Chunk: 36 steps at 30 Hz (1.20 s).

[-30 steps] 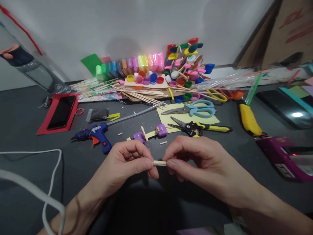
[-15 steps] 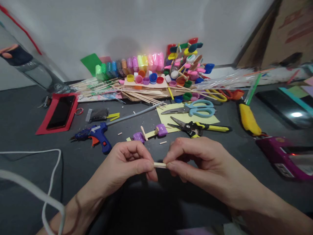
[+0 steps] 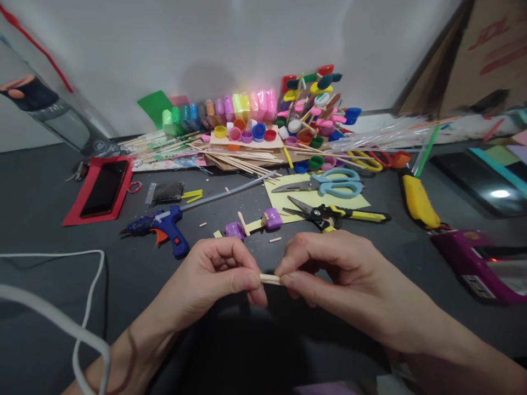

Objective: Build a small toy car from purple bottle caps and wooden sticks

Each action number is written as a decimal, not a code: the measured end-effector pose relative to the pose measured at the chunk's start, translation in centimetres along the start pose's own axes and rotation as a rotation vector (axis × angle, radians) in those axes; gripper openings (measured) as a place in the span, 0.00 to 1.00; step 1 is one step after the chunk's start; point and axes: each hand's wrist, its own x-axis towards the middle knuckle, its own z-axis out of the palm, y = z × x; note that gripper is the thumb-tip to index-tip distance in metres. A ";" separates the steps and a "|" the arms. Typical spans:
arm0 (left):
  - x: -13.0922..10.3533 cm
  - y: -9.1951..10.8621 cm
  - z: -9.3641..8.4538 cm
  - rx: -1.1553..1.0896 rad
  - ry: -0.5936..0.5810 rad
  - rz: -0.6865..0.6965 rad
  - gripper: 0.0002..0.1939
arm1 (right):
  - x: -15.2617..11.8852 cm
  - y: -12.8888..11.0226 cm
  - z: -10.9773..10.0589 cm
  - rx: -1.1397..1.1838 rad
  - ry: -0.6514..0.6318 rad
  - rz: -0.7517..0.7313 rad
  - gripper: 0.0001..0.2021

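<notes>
Two short wooden sticks lie side by side between my hands, above the dark table. My left hand pinches their left ends between thumb and forefinger. Their right ends are in the pinch of my right hand; the fingertips hide both ends. Just beyond the hands are two purple lumps, a left one and a right one, with a short wooden peg near the left one. A small cut stick piece lies on the table in front of them.
A blue glue gun lies at left, near a white cable. Blue-handled scissors and yellow-black pruning shears rest on yellow paper. Wooden skewers and coloured pots line the back. A purple device stands at right.
Hands and sticks stay in nearly the same pose. The whole view shifts only slightly; nothing is picked up or let go.
</notes>
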 end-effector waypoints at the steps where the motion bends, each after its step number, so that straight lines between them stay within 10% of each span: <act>1: 0.0 0.0 0.0 -0.001 -0.001 0.003 0.08 | 0.0 0.0 0.0 0.003 0.002 -0.005 0.08; 36: -0.5 0.8 0.5 0.172 0.138 -0.057 0.08 | -0.1 0.5 0.2 -0.091 0.070 -0.014 0.07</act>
